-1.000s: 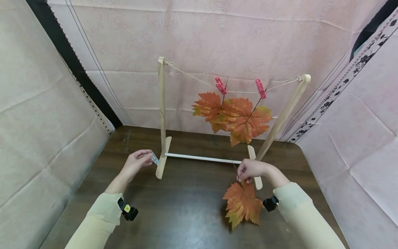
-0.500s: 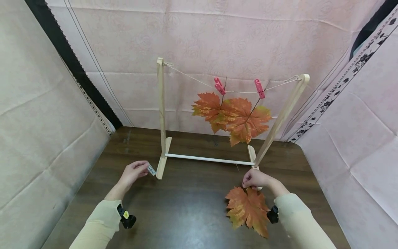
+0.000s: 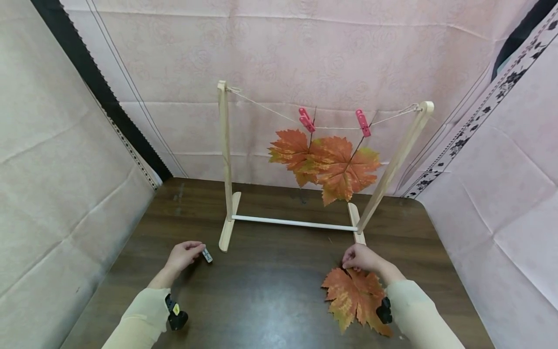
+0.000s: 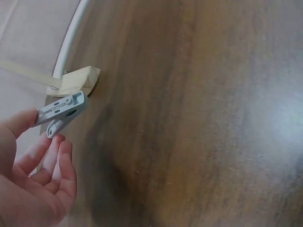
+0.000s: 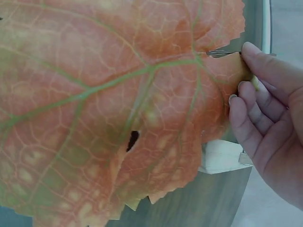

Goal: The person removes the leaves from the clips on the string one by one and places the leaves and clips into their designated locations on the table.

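Between thumb and fingertips, my left hand (image 3: 182, 256) pinches a pale grey clothespin (image 4: 61, 111) by its handle ends, left of the wooden stand. My right hand (image 3: 363, 257) pinches an orange maple leaf (image 3: 355, 300) near the base of its stem, in front of the stand's right foot. In the right wrist view the leaf (image 5: 109, 94) spreads wide, its green veins showing. Two more maple leaves (image 3: 292, 152) (image 3: 346, 167) hang overlapping from the stand's string (image 3: 266, 106), each stem held by a pink clothespin (image 3: 307, 120) (image 3: 363, 123).
The stand has two wooden posts (image 3: 224, 150) (image 3: 396, 165), flat feet (image 3: 227, 232) and a white crossbar (image 3: 292, 223) low between them. It stands on a dark wooden table (image 3: 253, 291). Pale cloth (image 3: 192, 48) surrounds the table at the back and both sides.
My left hand has moved down and a little left with the grey clothespin, away from the stand's left foot. My right hand has drawn the leaf down and slightly right.
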`<state>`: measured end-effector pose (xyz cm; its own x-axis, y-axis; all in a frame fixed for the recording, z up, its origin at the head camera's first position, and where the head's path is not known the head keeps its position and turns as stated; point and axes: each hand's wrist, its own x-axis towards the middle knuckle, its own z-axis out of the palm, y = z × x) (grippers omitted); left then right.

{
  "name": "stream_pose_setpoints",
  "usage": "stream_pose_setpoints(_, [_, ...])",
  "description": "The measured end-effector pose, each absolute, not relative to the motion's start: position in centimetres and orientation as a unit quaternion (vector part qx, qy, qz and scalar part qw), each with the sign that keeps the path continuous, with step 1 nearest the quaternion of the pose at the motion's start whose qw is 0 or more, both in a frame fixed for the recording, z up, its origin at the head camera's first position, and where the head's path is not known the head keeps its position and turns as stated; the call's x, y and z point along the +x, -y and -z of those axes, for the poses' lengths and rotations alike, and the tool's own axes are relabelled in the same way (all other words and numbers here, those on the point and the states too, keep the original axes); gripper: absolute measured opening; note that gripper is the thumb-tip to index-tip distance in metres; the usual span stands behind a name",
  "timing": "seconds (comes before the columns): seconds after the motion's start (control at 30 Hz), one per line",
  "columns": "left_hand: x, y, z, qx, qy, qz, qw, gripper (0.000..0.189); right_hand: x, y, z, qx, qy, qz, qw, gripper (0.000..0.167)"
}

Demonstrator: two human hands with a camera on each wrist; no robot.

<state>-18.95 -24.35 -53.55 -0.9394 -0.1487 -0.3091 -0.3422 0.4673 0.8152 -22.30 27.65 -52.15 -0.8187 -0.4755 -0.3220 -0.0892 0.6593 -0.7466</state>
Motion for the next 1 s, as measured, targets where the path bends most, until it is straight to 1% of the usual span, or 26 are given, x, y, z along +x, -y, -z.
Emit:
stream_pose_setpoints(0.27, [-18.6, 24.1, 54.4, -0.131, -0.901, -0.407, 0.070, 0.039, -22.0, -27.7, 52.9, -0.148, -0.885, 0.376, 0.231, 0.007])
stream_pose_setpoints(0.57, [-18.3, 24.0, 54.8, -0.143, -0.910, -0.385, 0.062, 0.036, -21.9, -27.8, 52.8, -0.141, -0.885, 0.390, 0.213, 0.011])
stream_pose_setpoints(0.77, [-18.8, 23.8, 53.4, -0.137, -0.910, -0.388, 0.041, 0.039, -22.4, -27.4, 50.4, -0.161, -0.880, 0.398, 0.205, 0.021])
stream_pose_setpoints(0.87, [-19.5, 23.4, 51.9, -0.120, -0.903, -0.413, 0.027, 0.043, -22.7, -27.2, 48.7, -0.165, -0.876, 0.407, 0.197, 0.026])
stream_pose_setpoints(1.0, [-20.8, 22.6, 49.4, -0.090, -0.889, -0.449, 0.013, 0.048, -23.1, -26.3, 45.9, -0.175, -0.873, 0.421, 0.176, 0.028])
